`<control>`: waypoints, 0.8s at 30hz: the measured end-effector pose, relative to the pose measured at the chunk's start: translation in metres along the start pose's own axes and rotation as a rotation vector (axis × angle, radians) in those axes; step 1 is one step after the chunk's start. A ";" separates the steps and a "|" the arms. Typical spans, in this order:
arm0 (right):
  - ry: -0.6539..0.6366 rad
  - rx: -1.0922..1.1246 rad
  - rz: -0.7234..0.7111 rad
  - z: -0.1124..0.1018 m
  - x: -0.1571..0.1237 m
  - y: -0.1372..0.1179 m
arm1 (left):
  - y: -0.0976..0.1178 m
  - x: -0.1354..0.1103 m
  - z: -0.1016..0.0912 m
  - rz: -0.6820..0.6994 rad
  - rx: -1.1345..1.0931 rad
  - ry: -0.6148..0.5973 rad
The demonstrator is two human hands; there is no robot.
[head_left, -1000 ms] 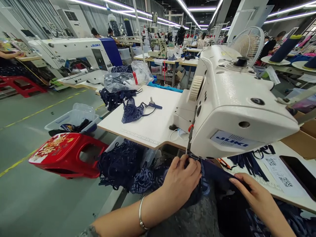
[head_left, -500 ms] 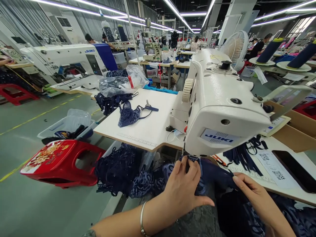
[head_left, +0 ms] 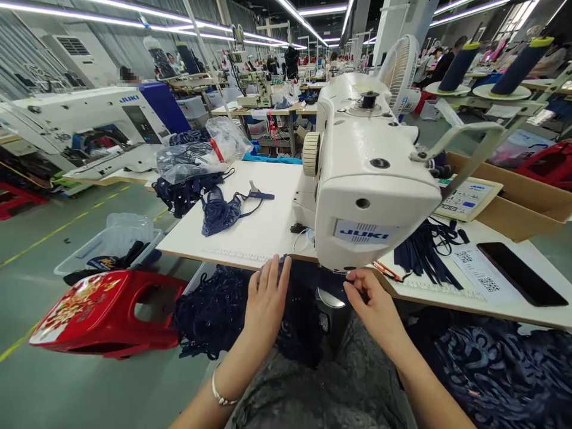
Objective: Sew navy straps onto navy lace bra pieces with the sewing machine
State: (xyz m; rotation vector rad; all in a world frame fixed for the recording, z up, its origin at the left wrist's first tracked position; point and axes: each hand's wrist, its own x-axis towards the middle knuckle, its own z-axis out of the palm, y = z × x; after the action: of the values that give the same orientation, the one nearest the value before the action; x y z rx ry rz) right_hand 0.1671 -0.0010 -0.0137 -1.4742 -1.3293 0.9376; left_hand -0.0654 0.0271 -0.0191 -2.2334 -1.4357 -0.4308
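A white sewing machine point(head_left: 357, 173) stands in front of me, its needle area hidden under the head. Navy fabric point(head_left: 328, 281), which looks like part of a bra, stretches between my hands below the machine head. My left hand point(head_left: 268, 298) holds its left end at the table's front edge, fingers long and close together, thumb hidden. On the other side my right hand point(head_left: 373, 304) pinches its right end between thumb and fingertips. A finished-looking navy bra point(head_left: 221, 211) lies on the white table point(head_left: 272, 173) to the left.
Orange-handled snips point(head_left: 388, 271), navy straps point(head_left: 426, 256), a paper slip point(head_left: 480, 277) and a phone point(head_left: 521, 274) lie at right. Dark garments point(head_left: 212, 316) are heaped below the table. A red stool point(head_left: 107, 310) and a clear bin point(head_left: 129, 229) stand at left.
My left hand has moved left, away from the needle area, to the table edge. My right hand has come left and up, close beneath the machine head. The camera view has shifted.
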 end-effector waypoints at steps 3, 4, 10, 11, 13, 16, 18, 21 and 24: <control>0.003 -0.116 -0.035 0.003 0.004 0.001 | 0.010 -0.001 0.004 0.225 -0.081 0.062; -0.012 -0.115 -0.045 0.001 0.005 0.002 | 0.014 0.000 0.003 0.331 -0.114 0.060; -0.080 -0.035 -0.057 -0.012 0.001 0.004 | 0.026 0.011 -0.011 0.571 -0.264 0.010; -0.088 -0.031 -0.058 -0.014 -0.001 0.005 | 0.026 0.012 -0.012 0.571 -0.283 0.014; -0.093 -0.026 -0.076 -0.016 -0.003 0.008 | 0.025 0.012 -0.014 0.565 -0.307 0.014; -0.067 -0.030 -0.137 -0.016 -0.003 0.013 | 0.027 0.009 -0.017 0.542 -0.318 0.010; -0.045 -0.068 -0.176 -0.016 0.000 0.014 | 0.030 0.008 -0.017 0.506 -0.314 0.032; -0.032 -0.162 -0.210 -0.016 0.005 0.011 | 0.034 0.008 -0.015 0.447 -0.294 0.063; -0.079 -0.220 -0.247 -0.018 0.011 0.006 | 0.035 0.007 -0.012 0.418 -0.255 0.047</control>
State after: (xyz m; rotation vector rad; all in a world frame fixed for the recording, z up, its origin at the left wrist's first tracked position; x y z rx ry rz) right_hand 0.1875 0.0071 -0.0136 -1.4052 -1.6728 0.7137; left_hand -0.0308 0.0138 -0.0120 -2.6208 -0.8927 -0.5418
